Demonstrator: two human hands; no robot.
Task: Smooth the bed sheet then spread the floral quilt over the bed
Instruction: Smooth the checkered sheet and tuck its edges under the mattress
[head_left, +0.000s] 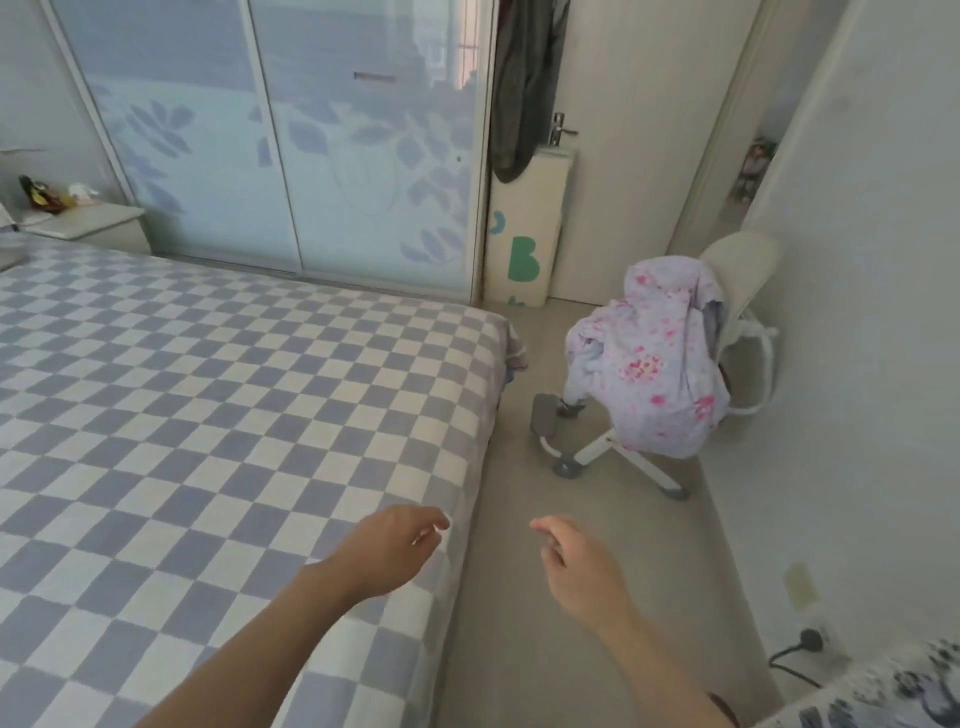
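The left hand hangs over the near corner of the bed, fingers loosely curled and holding nothing. The right hand is out over the bare floor, fingers also loose and empty. The blue and white checked sheet lies flat on the bed. Farther off, the floral quilt is heaped on a white chair by the wall, well apart from the bed.

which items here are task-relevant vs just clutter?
Job: checkered bed sheet; floral quilt draped on the chair; left hand and right hand, both empty.
Clutter: nightstand, wardrobe doors, hanging clothes, wall plug.
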